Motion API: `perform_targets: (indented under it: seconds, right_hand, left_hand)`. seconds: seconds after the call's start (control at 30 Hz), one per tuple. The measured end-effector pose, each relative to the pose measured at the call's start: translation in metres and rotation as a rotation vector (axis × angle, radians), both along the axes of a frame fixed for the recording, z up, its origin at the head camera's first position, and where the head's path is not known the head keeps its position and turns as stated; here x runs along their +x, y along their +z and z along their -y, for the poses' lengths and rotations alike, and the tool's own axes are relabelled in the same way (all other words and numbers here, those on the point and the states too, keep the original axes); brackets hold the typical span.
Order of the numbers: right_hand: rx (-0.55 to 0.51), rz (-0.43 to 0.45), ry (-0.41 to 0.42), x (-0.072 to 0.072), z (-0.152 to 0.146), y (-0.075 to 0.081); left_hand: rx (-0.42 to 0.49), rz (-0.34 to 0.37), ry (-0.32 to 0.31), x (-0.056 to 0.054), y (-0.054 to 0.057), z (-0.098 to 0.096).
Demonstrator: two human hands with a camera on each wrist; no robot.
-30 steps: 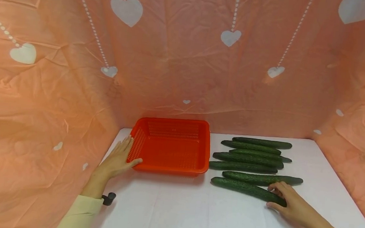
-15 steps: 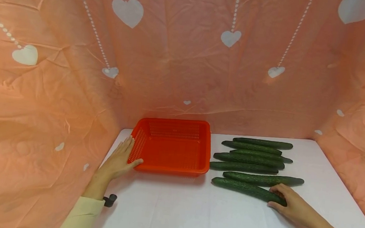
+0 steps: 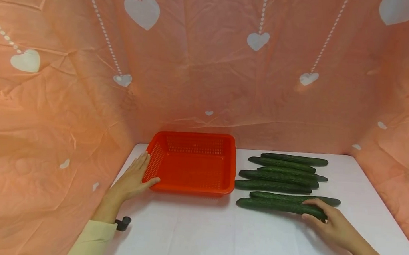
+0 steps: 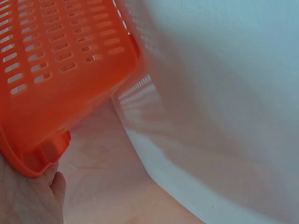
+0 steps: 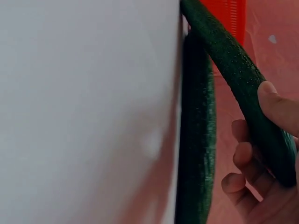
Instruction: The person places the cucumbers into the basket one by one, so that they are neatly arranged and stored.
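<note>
My right hand (image 3: 330, 226) curls its grip around the near end of the nearest cucumber (image 3: 279, 206), which lies just right of the red basket (image 3: 192, 162) on the white bench (image 3: 217, 236). My left hand (image 3: 133, 178) rests flat against the basket's left wall, fingers straight. Five more cucumbers (image 3: 280, 177) lie just behind it.

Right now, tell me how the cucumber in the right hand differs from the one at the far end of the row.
The nearest cucumber is gripped at its right end by the right hand; the farthest cucumber is untouched. The nearest cucumber lies closest to the person, in front of the row; the farthest cucumber lies by the backdrop. The nearest reaches further left, toward the red basket. Both are long, dark green and bumpy, lying roughly parallel.
</note>
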State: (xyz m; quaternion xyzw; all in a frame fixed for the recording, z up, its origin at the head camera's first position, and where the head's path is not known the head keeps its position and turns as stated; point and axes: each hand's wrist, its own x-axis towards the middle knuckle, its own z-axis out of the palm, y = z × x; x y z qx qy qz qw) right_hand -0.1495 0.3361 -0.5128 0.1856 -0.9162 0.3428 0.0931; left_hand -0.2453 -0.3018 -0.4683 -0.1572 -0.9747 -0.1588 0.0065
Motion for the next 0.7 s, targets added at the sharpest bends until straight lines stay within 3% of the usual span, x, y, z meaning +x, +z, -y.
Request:
perform_targets:
  seconds: [0.07,0.2,0.7]
  right_hand:
    - [0.006,-0.068,-0.003,0.0,0.0,0.003]
    - [-0.023,-0.121,-0.009,0.0,-0.002,0.009]
    - [-0.122,-0.104,-0.129,-0.006,-0.002,0.045]
  left_hand:
    - [0.0,0.002,-0.001,0.0,0.0,0.0]
    - [0.004,-0.002,-0.005,0.0,0.0,0.0]
    - [-0.012,-0.012,-0.002,-0.001,-0.002,0.002]
